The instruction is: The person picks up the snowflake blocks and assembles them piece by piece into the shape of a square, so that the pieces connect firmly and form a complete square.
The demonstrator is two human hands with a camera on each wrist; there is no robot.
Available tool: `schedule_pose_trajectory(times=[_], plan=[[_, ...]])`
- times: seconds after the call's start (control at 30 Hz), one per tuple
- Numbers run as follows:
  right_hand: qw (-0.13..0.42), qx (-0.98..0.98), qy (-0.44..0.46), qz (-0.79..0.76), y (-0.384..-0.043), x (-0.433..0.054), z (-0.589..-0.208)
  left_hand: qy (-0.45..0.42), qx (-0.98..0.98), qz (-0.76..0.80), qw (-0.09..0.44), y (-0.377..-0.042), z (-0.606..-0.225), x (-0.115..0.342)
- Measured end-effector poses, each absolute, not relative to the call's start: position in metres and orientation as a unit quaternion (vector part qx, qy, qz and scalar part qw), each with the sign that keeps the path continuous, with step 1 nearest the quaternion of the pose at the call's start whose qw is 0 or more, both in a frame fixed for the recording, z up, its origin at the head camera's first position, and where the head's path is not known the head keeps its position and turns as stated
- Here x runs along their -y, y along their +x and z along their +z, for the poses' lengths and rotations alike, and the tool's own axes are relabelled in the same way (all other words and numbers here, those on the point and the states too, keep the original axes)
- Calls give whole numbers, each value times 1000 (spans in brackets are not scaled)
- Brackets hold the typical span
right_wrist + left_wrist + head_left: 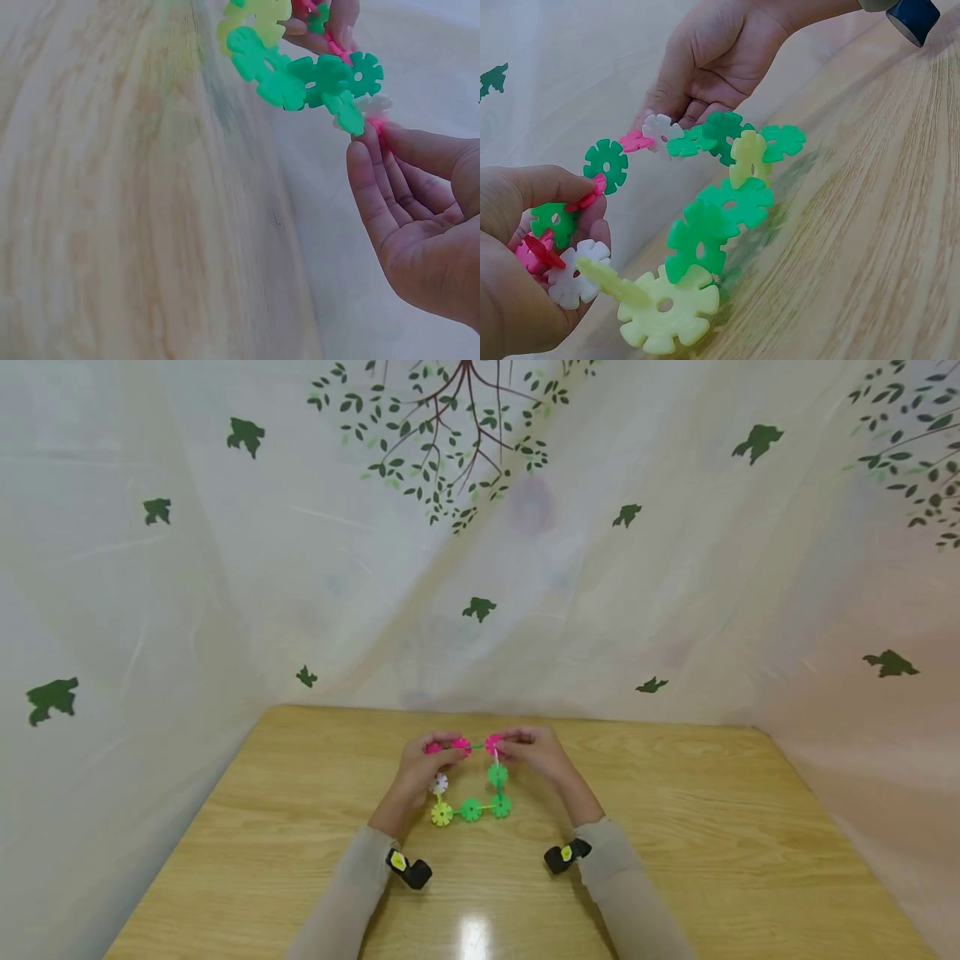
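A square ring of notched plastic snowflake discs (471,810) is held between both hands near the table's far side. My left hand (420,767) pinches a pink disc (592,193) at the ring's far left. Red, white and green discs show around its fingers in the left wrist view. With thumb and fingertips, my right hand (538,750) pinches another pink disc (492,744) at the far right corner, beside a white disc (662,133). A green disc (606,166) stands edgewise between the two hands. Green discs run down the right side, and a yellow disc (442,813) forms the near left corner.
The wooden table (712,827) reaches out on both sides of the hands. A pale cloth (375,635) with printed leaves hangs behind it and along the sides. Each sleeved wrist wears a small black camera (412,870).
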State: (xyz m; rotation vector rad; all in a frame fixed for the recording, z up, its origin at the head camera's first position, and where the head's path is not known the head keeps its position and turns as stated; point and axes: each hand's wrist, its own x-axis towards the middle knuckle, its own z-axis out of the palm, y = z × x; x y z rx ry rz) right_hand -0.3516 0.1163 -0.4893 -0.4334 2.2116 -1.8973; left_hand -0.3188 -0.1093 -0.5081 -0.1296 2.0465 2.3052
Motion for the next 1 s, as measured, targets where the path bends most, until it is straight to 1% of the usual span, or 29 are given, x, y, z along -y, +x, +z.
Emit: schedule_pose_trajectory(times=[0.5,1.0], plan=[[105,-743,-160,-641,-352,-119,-486,-33,-662,748,24,-316,-501,103],[68,-723,-177,-664,-350,-119,-489,-16,-674,738,17,-315,-501,99]])
